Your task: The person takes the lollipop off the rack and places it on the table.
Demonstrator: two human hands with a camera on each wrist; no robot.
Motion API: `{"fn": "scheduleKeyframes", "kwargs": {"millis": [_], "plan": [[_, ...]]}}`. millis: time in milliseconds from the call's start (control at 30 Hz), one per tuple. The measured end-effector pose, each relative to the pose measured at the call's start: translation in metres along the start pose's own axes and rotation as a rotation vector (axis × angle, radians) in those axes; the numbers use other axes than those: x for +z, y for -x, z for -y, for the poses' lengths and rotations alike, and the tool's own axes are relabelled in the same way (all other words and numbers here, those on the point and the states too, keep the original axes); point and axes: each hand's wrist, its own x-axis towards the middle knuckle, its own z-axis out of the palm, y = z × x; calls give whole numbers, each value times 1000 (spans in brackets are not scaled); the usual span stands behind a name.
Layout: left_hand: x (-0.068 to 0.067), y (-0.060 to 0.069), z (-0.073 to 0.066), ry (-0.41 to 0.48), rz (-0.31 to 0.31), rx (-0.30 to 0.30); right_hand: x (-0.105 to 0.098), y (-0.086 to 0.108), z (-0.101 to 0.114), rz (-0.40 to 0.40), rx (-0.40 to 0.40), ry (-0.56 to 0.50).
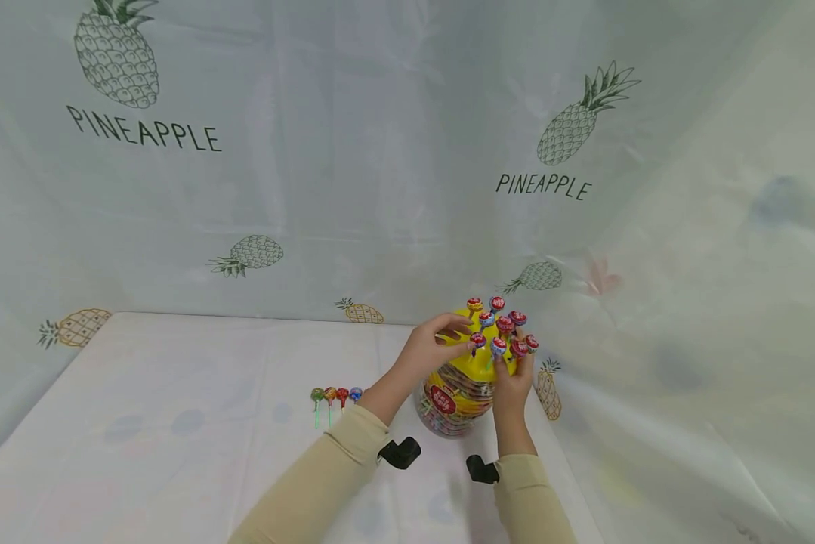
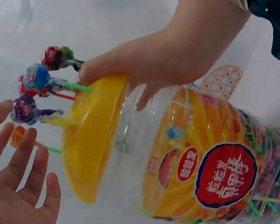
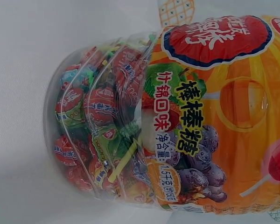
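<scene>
A clear plastic lollipop jar (image 1: 451,408) with an orange printed label stands on the table, its yellow domed lid (image 2: 91,135) on top. Several wrapped lollipops stick out of the lid by their sticks. My left hand (image 1: 430,344) is at the lid's left side, fingers spread; in the left wrist view one fingertip touches or nearly touches a purple lollipop (image 2: 24,109). From the right, my right hand (image 1: 512,378) holds the lid, thumb at the near side, other fingers mostly hidden behind. The right wrist view shows the jar's lower part, packed with wrapped lollipops (image 3: 100,105).
Left of the jar, a row of loose lollipops (image 1: 330,394) lies on the white-covered table (image 1: 196,453), partly hidden by my left forearm. A pineapple-printed sheet (image 1: 380,151) hangs behind the table and along its right side.
</scene>
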Motion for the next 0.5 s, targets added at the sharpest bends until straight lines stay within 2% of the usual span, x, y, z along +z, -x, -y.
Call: {"fn": "scheduleKeyframes", "kwargs": {"millis": [200, 367, 500], "plan": [[11, 0, 4, 20, -9, 12, 0, 0, -2, -8, -3, 2], [14, 1, 6, 21, -28, 37, 2, -1, 0, -4, -14, -31], [16, 3, 5, 32, -39, 33, 2, 0, 1, -2, -35, -27]]}}
